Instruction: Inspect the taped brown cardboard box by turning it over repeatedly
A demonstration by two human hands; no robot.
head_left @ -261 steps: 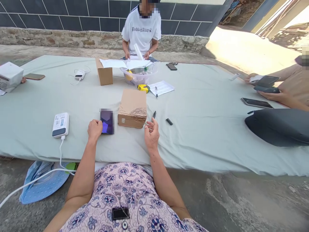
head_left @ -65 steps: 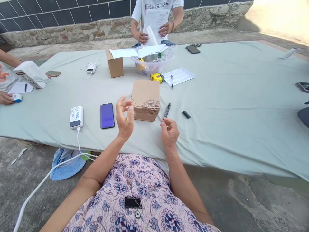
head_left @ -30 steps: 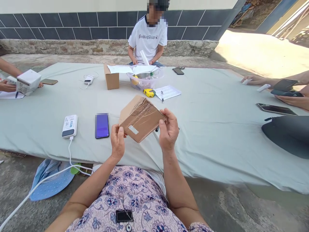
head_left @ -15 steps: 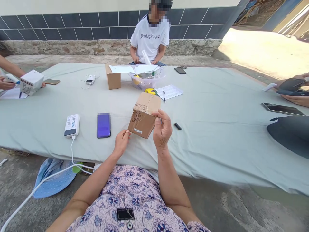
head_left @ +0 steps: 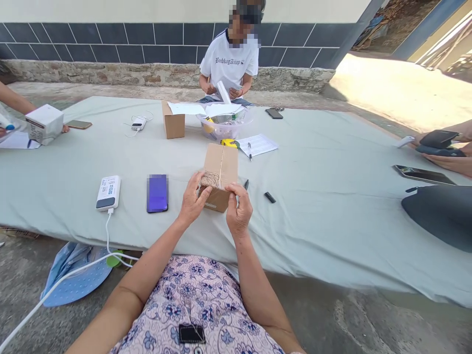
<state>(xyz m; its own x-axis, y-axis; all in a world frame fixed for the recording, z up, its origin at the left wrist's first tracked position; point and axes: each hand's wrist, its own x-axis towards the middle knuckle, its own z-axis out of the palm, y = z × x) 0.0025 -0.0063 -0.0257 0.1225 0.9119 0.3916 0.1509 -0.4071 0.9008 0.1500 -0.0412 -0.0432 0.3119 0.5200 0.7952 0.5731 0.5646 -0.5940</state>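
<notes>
A small brown cardboard box (head_left: 220, 169) with dark scribbled lines on its top stands on the cloth in front of me. My left hand (head_left: 193, 199) grips its near left corner, thumb on the front edge. On the near right corner, my right hand (head_left: 239, 206) holds it with the fingers on the top edge. Just beyond my right hand lies a dark pen (head_left: 246, 185), partly seen. A short black cap-like piece (head_left: 270, 197) rests further right. Behind the box sits a yellow tape measure (head_left: 230, 143).
A power bank (head_left: 108, 192) with a white cable and a phone (head_left: 158, 193) lie to the left. At the far side are a clear plastic basin (head_left: 221, 130), another cardboard box (head_left: 174, 125) and a seated person (head_left: 230, 64). A dark cap (head_left: 438, 214) lies at right.
The box has come down from a tilted, turned pose to stand level on the cloth. My left hand has moved up onto its left corner; my right hand has lowered with it.
</notes>
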